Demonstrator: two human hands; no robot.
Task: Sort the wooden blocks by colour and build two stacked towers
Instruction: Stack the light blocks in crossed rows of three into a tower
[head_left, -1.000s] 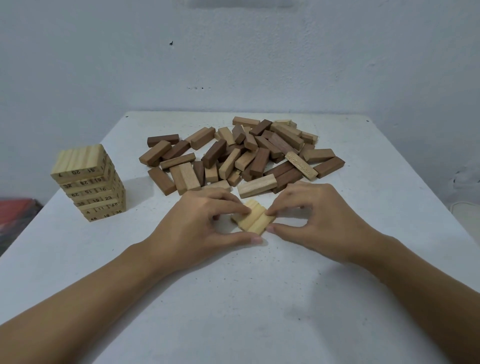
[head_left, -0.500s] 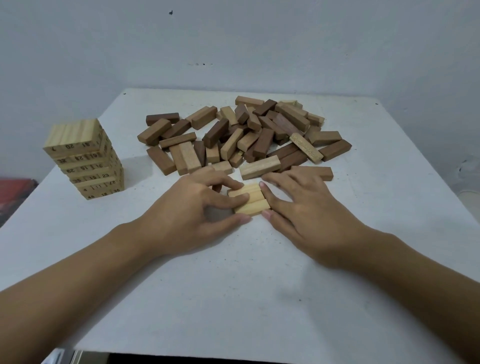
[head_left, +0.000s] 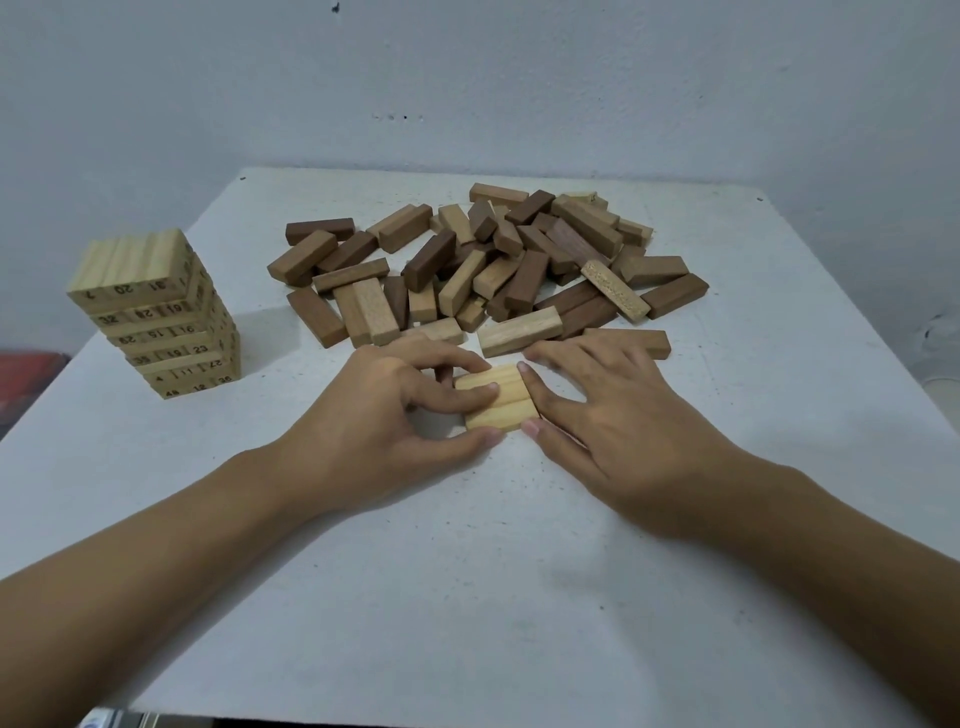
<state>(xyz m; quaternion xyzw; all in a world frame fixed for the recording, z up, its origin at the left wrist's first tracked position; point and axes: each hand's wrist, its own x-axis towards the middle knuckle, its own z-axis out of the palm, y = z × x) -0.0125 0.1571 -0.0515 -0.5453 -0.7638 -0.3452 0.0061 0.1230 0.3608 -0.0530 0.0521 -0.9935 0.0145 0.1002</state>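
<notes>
A flat row of light wooden blocks (head_left: 506, 402) lies side by side on the white table (head_left: 493, 571), between my hands. My left hand (head_left: 384, 421) pinches the row, index finger on top and thumb at its near edge. My right hand (head_left: 618, 410) presses its straight index finger along the row's right end, the thumb tip at the near corner. A tower of numbered light blocks (head_left: 156, 312) stands at the left. Behind my hands lies a loose pile of dark brown and light blocks (head_left: 467, 270).
A grey wall rises right behind the table's far edge. One long light block (head_left: 519, 331) and one brown block (head_left: 631, 340) lie just beyond my fingertips. Something red (head_left: 26, 374) sits below the table's left edge.
The light blocks between my hands have turned from a skewed diagonal into a squared row. My right hand's fingers have straightened against its end. The view has tilted slightly.
</notes>
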